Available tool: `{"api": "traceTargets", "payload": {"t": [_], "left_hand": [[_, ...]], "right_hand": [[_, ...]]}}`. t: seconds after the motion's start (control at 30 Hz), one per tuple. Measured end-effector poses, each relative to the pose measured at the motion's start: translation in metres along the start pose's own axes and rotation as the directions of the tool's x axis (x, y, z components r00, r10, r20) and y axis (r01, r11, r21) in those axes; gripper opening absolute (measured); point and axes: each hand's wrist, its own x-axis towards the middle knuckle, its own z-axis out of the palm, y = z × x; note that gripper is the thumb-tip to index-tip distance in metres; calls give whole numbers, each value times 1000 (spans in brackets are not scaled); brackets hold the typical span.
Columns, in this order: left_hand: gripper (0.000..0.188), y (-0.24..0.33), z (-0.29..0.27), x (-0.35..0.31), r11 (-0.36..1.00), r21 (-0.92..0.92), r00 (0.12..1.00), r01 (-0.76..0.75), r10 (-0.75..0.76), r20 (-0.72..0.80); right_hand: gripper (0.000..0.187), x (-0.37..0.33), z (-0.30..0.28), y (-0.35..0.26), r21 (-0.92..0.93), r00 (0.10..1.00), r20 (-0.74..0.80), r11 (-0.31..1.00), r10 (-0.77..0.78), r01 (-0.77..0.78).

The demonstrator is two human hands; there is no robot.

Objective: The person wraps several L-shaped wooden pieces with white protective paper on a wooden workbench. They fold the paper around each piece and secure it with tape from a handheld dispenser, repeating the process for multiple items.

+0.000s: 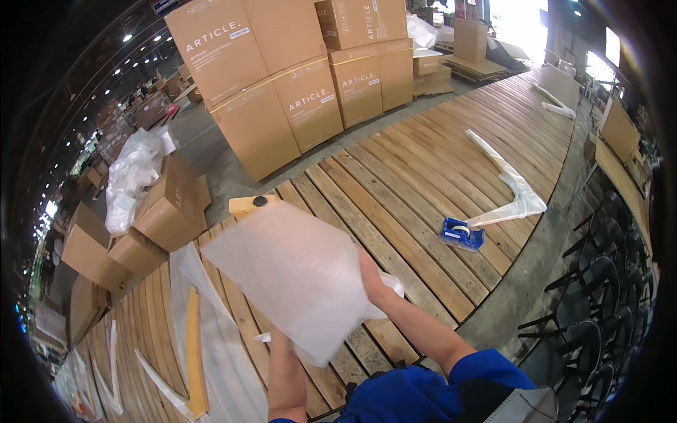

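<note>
A translucent white foam sheet [289, 261] spreads out in front of me, slightly blurred, above the slatted wooden table [423, 261]. My right hand [371, 277] grips its right edge, with the fingertips hidden behind it. Under the near left part of the sheet goes my left hand [281, 341]; only the wrist end shows, its fingers covered. Past the sheet's far edge sticks out the end of a light wooden piece [241, 205] with a round black pad [260, 201]. The rest of that piece is hidden.
A blue tape dispenser [462, 235] and a white-wrapped angled part [518, 194] lie to the right. More foam sheeting [218, 345] and a bent wooden part [194, 352] lie left. Stacked cartons [261, 134] stand beyond the table; black chairs [582, 310] line the right floor.
</note>
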Motion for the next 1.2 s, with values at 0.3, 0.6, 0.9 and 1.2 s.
{"api": "traceTargets", "payload": {"t": [0.3, 0.6, 0.9, 1.2], "left_hand": [[49, 17, -32, 122, 872, -474, 985, -121, 48, -164], [37, 10, -88, 221, 984, -20, 686, -174, 107, -720], [66, 27, 104, -17, 993, 107, 928, -43, 79, -364], [56, 28, 91, 71, 892, -402, 967, 204, -120, 225]], "right_hand": [[92, 0, -29, -60, -250, 989, 60, 961, 134, -115], [92, 4, -23, -35, -278, 998, 68, 961, 18, 2], [81, 15, -22, -30, -267, 994, 107, 964, 15, 14], [49, 75, -68, 89, 466, 893, 444, 871, -76, -157]]}}
